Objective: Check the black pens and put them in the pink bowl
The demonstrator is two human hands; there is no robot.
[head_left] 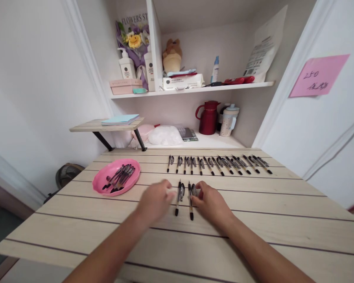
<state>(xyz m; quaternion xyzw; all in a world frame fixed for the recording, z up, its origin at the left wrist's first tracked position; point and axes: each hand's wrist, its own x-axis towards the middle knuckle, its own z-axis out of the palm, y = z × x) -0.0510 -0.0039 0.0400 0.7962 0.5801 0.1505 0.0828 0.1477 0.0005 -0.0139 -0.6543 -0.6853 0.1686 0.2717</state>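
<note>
Two uncapped black gel pens lie on the slatted table in front of me, the left pen (178, 201) and the right pen (190, 204), tips pointing away. A dark cap (182, 192) rests beside the left pen. My right hand (211, 200) has its thumb and forefinger closed on another pen cap (194, 189), close against the right pen. Just left of the pens is my left hand (156, 200), smeared by motion; whether its fingers hold anything is unclear. A pink bowl (96, 181) with several more pens stands at the left.
Behind my hands runs a row of several uncapped pens (200, 166) with caps beside them. A small raised shelf (85, 125) stands at the back left. Farther back are a red jug (209, 118), a light cup (229, 121) and a loaded wall shelf (218, 89).
</note>
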